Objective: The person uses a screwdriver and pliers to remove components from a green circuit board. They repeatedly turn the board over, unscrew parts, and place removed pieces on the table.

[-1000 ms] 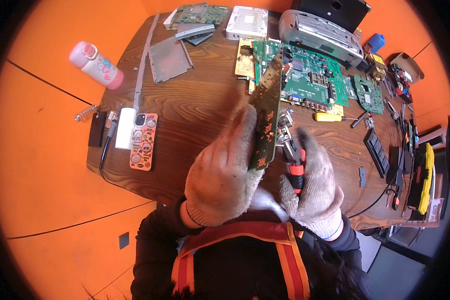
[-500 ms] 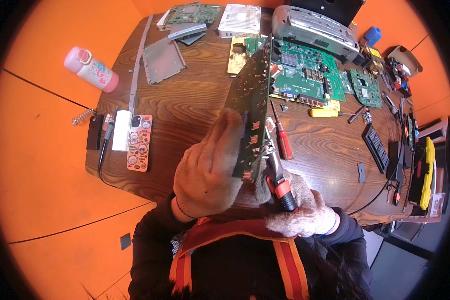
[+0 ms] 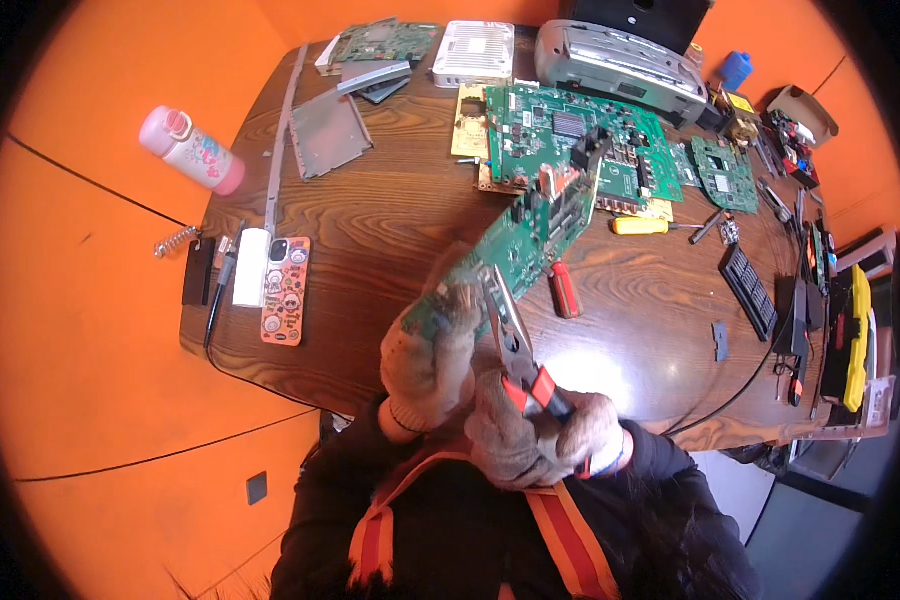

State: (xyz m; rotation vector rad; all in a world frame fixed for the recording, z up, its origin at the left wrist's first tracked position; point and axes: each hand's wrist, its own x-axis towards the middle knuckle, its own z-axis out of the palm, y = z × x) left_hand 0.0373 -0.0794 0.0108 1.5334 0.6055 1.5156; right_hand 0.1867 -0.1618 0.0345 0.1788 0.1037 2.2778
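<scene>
Gloved, my left hand [image 3: 428, 350] grips the lower left end of a green circuit board [image 3: 515, 248], which it holds tilted above the table. Connectors and a copper-coloured part stand up from the board's face and far end. My right hand [image 3: 540, 430], also gloved, is wrapped round the handles of red-and-black pliers [image 3: 515, 350]. The jaws point up and away, right at the board's near edge beside my left fingers; whether they touch it I cannot tell. Behind the board a red screwdriver [image 3: 565, 290] lies on the table, partly hidden.
Larger green boards [image 3: 580, 140] lie at the back, before a silver-grey device [image 3: 620, 75]. A yellow screwdriver [image 3: 642, 226] and a black slotted tray [image 3: 749, 292] are at the right. On the left are a phone [image 3: 286, 290], a metal plate [image 3: 330, 135] and a pink bottle [image 3: 192, 150].
The circuit board has turned from nearly edge-on to showing its component face, leaning right. My right hand and the pliers have shifted left, nearer my left hand.
</scene>
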